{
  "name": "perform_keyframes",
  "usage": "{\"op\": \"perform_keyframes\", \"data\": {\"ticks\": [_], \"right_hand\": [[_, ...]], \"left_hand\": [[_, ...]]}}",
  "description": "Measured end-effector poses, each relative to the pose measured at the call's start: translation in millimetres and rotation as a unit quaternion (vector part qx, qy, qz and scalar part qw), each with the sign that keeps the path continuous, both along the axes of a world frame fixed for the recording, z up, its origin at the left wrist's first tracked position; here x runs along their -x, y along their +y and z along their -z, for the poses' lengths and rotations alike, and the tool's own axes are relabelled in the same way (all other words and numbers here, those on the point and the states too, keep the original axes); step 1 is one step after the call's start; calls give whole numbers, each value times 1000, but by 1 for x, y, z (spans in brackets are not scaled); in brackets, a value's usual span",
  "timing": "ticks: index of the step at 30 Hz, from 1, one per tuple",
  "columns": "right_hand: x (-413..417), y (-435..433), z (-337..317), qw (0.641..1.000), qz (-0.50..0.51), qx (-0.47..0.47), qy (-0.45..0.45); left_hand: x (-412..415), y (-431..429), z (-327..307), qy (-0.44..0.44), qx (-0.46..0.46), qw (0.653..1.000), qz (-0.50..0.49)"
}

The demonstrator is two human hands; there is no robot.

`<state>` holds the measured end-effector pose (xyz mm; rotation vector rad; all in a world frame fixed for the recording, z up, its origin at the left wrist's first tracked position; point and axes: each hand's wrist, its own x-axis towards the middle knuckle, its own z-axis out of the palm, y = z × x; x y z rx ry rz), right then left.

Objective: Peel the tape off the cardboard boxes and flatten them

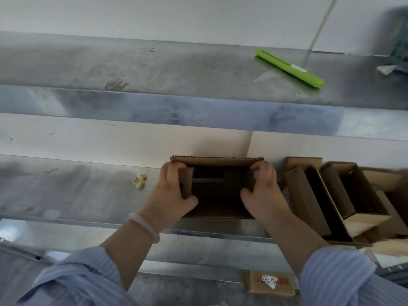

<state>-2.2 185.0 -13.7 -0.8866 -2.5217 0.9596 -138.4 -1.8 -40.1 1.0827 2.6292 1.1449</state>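
Gripping open cardboard box (217, 195) at both ends: left hand (174, 193) with fingers (174, 167) curled over left flap, thumb inside; right hand (265, 195) same on right wall, fingers (261, 167) hooked over rim. Sitting on steel surface (77, 191), back flap against wall (132, 14), front edge near surface lip. Probably mid-flatten. Risks: tearing cardboard if bottom seam still taped (pale strip inside, cannot tell if tape); sliding off front lip under a hard push; knocking other boxes (309, 195) just beside on right. Green cutter (290, 68) well apart on upper shelf (154, 62). Crumpled scrap (140, 180) near left hand. Scuffed, stained metal, pale wall behind, labelled box (270, 283) lower down.
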Motion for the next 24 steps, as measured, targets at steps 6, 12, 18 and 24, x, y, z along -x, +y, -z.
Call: {"op": "perform_keyframes", "data": {"ticks": [6, 12, 18, 24], "right_hand": [[-31, 17, 10, 941, 92, 282, 166], [-35, 30, 22, 893, 103, 433, 63], [-34, 21, 15, 910, 33, 409, -58], [-45, 3, 28, 904, 55, 423, 24]], "left_hand": [[-3, -37, -5, -96, -109, 987, 75], [-13, -66, 21, -119, -28, 987, 108], [-19, -71, 24, -303, -81, 943, 112], [-24, -54, 10, -423, -156, 890, -71]]}}
